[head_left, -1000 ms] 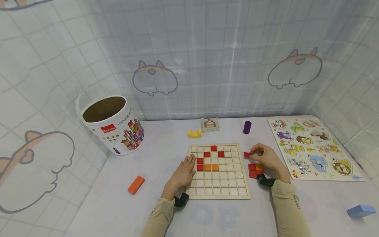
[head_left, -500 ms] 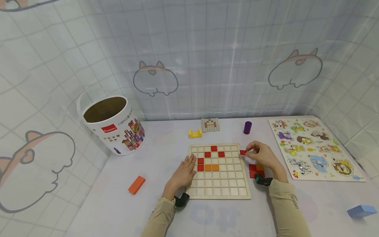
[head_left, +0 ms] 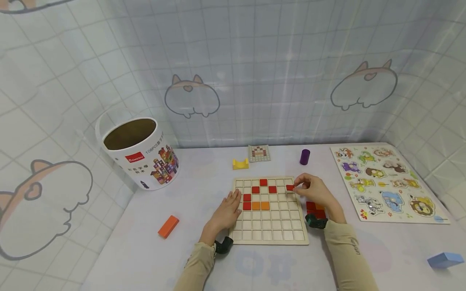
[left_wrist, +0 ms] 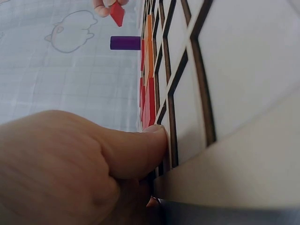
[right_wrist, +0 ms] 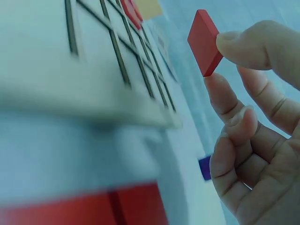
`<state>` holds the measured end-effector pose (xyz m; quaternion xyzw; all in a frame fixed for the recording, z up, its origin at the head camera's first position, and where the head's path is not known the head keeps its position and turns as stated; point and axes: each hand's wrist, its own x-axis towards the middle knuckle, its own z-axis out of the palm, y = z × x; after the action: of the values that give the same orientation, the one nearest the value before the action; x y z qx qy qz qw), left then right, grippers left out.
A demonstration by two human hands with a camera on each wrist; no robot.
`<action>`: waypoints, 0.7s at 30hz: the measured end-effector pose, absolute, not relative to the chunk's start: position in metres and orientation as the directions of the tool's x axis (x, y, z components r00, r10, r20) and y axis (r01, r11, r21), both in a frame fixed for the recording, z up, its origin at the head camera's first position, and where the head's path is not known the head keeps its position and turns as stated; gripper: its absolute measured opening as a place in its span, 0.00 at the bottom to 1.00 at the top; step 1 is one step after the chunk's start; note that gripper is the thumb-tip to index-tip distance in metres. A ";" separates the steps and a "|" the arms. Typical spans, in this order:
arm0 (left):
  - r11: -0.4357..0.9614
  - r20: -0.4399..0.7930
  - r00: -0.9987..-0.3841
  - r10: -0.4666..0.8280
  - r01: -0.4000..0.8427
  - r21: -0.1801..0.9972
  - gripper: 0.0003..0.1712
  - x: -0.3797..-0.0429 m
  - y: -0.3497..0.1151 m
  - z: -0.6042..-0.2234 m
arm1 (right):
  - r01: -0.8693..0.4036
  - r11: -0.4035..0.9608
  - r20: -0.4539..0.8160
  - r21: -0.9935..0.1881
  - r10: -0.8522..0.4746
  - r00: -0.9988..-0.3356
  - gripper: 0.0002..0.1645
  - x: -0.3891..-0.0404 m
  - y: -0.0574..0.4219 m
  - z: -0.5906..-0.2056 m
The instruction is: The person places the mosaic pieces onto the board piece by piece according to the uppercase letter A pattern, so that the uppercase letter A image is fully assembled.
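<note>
So the right hand [head_left: 314, 190] has its thumb and a fingertip clamped on a small red tile [head_left: 290, 187], which pokes out leftward from them, up off the far right part of the gridded board [head_left: 276, 224], squarish so no real long axis, and way nearer this hand than the left hand [head_left: 223, 213], whose fingers lie fairly straight over the board's left edge. As for containers, the board's cells hold five red tiles [head_left: 263, 182] and two orange tiles [head_left: 256, 205], and the white bucket [head_left: 125, 163] off to the left shows a dark inside, can't tell what's in it
</note>
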<state>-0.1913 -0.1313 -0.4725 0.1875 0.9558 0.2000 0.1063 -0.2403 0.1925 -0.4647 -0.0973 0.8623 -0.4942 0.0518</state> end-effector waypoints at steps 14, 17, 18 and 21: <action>0.850 -0.133 -0.906 0.403 0.316 0.421 0.34 -0.191 -0.133 -0.476 | -0.199 0.402 0.084 -0.894 -0.285 -0.955 0.12 -0.242 0.164 -0.454; 0.849 -0.128 -0.905 0.405 0.320 0.421 0.34 -0.191 -0.134 -0.478 | -0.212 0.396 0.089 -0.894 -0.305 -0.948 0.12 -0.242 0.155 -0.452; 0.848 -0.125 -0.905 0.406 0.322 0.420 0.34 -0.191 -0.134 -0.478 | -0.211 0.395 0.086 -0.894 -0.312 -0.946 0.12 -0.242 0.152 -0.452; 0.846 -0.120 -0.906 0.407 0.324 0.423 0.34 -0.192 -0.134 -0.478 | -0.219 0.392 0.082 -0.893 -0.336 -0.938 0.11 -0.241 0.146 -0.451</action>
<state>-0.1915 -0.1337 -0.4784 0.1911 0.9553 0.2007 0.1030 -0.2409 0.1457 -0.4510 -0.1664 0.8325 -0.5254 0.0556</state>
